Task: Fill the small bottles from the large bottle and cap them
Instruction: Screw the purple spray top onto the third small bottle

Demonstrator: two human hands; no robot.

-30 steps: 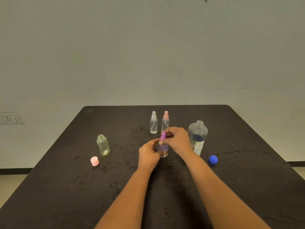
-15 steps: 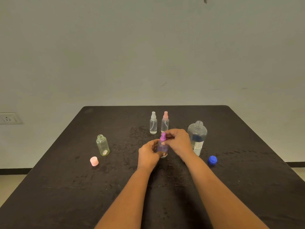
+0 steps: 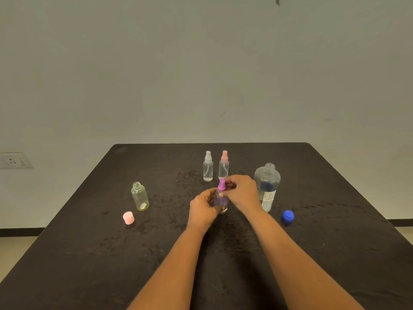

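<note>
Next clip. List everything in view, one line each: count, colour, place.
table: one, black, fills the lower frame
wall socket: one, white, wall at far left
large bottle: one, clear, uncapped, right of the hands
blue cap: one, blue, table, right of the large bottle
white-topped spray bottle: one, clear, behind the hands
pink-topped spray bottle: one, clear, beside it on the right
purple-topped spray bottle: one, clear, centre
small open bottle: one, yellowish, left
pink cap: one, pink, near-left of it
left hand: grips the purple-topped bottle's body
right hand: pinches its top
</note>
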